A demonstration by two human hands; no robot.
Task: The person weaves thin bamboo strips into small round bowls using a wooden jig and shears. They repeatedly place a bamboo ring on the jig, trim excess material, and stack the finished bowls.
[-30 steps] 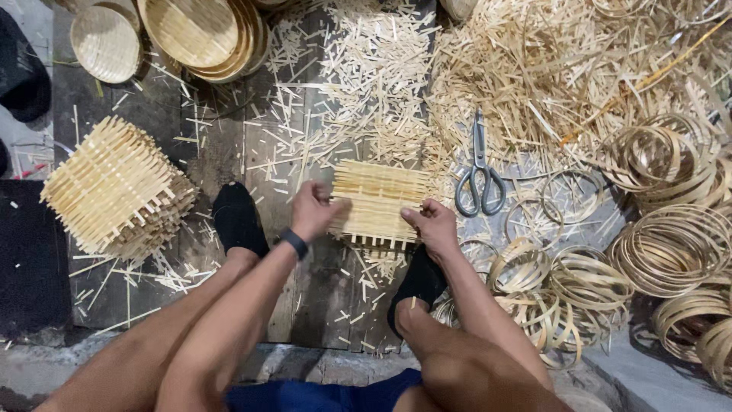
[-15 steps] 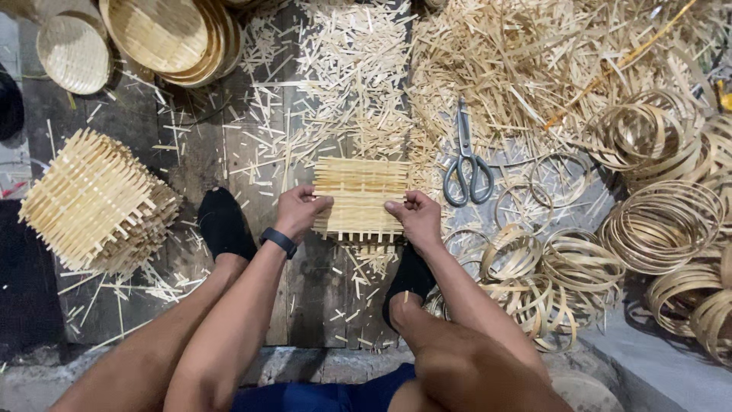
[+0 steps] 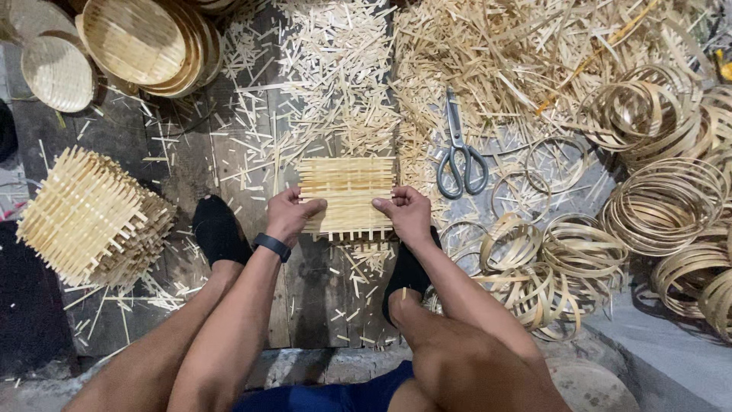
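Both my hands, left hand [image 3: 290, 217] and right hand [image 3: 406, 214], pinch the woven bamboo mat [image 3: 347, 194] edges; I press strips tight, keep rows square.

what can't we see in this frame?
Head view:
- Lower corners of the woven mat: covered by left hand and right hand.
- Stack of mats: count of layers too fine to tell.
- Round trays: cut off by the top edge.
- Hoops: cut off by the right edge.
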